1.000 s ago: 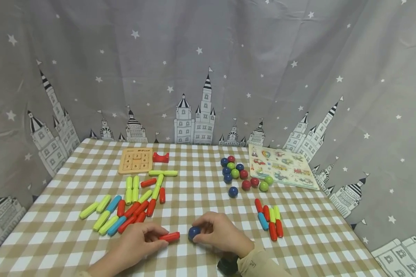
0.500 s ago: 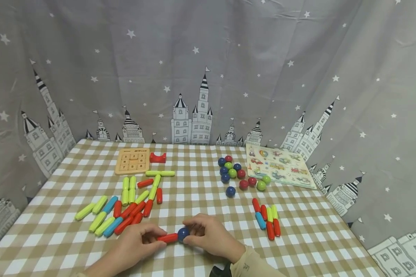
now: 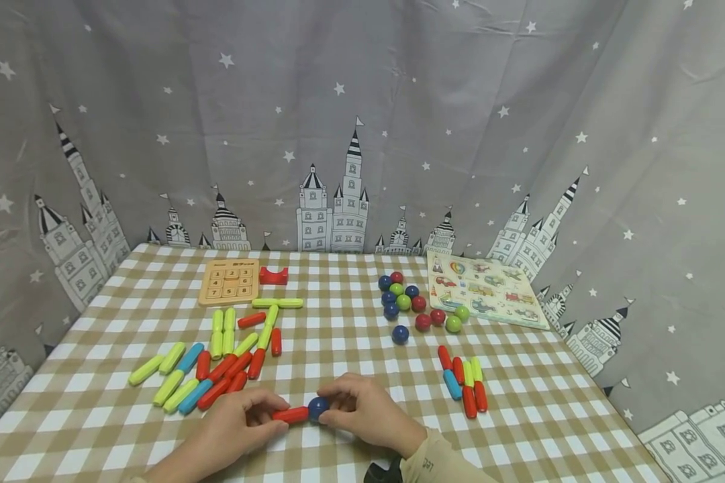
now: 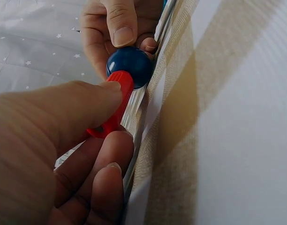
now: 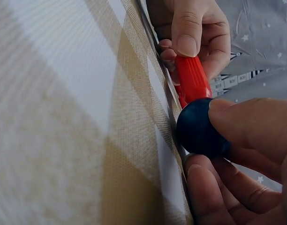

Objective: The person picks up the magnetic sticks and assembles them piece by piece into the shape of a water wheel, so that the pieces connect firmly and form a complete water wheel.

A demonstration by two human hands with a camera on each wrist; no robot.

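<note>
My left hand [image 3: 240,421] pinches a short red rod [image 3: 291,415] between thumb and fingers, low over the checked cloth. A shiny dark blue ball [image 3: 317,408] sits at the rod's right end, with my right hand [image 3: 368,412] gripping it from the right. In the left wrist view the rod's ribbed tip [image 4: 121,79] meets the ball's surface [image 4: 134,65]. The right wrist view has the thumb on top of the blue ball [image 5: 200,129] and fingers beneath, the red rod [image 5: 194,77] butted against its far side.
Left of centre lie several yellow, red and blue rods [image 3: 221,367]. A wooden number puzzle [image 3: 229,282] and a red curved block [image 3: 274,276] are behind them. Coloured balls [image 3: 403,303] and a picture board [image 3: 486,290] stand at back right, more rods [image 3: 469,396] at right.
My right hand has moved left with the blue ball, closing the gap to the red rod, so the two now meet. The left hand keeps its hold; the head view has shifted slightly.
</note>
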